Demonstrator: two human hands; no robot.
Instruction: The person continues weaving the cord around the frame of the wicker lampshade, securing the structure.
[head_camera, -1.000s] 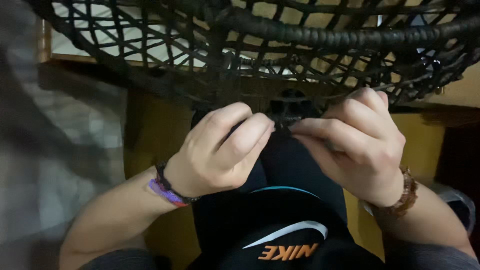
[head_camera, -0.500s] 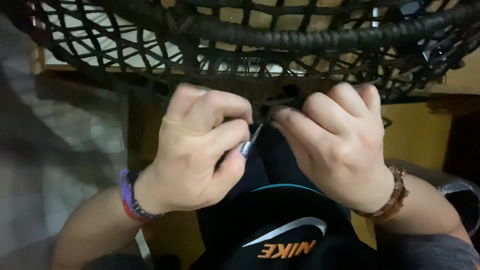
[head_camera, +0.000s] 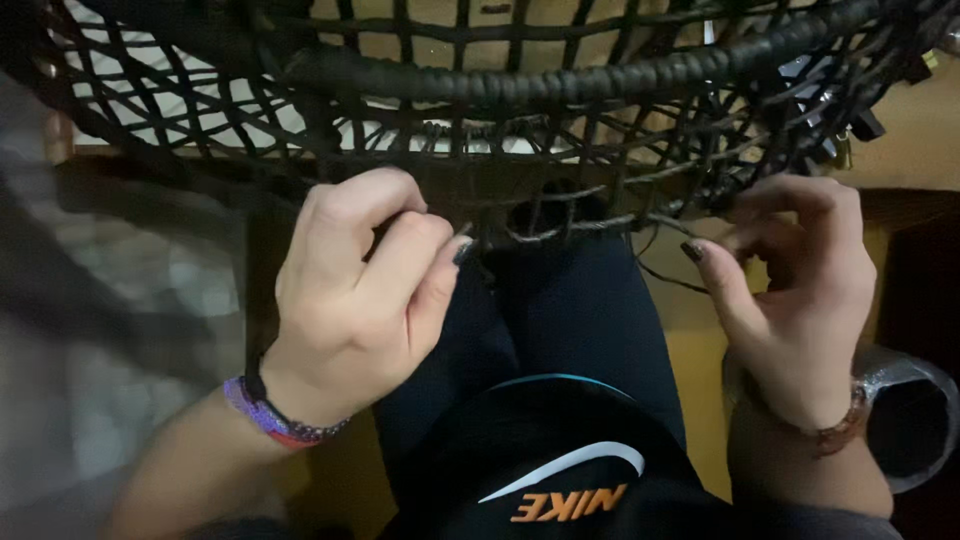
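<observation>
Frame (head_camera: 560, 80): dark woven lattice with a thick wrapped rim bar across the top; its upper part and both sides are cut off by the picture edges.
Left hand (head_camera: 355, 290): curled into a loose fist just below the lattice's lower edge, fingers folded tight. What they pinch is hidden inside the fist; I cannot tell.
Right hand (head_camera: 800, 290): at the lower right of the lattice, fingers bent and half open, fingertips (head_camera: 745, 210) at the weave. A grip is hard to make out.
Strand (head_camera: 665, 275): thin dark cord hanging from the lattice's lower edge between the hands; its ends are lost in the weave.
Bracelets: one purple (head_camera: 275, 415), one brown (head_camera: 835, 430).
Lap (head_camera: 560, 330): dark clothing, cut off below.
Left side: blurred.
</observation>
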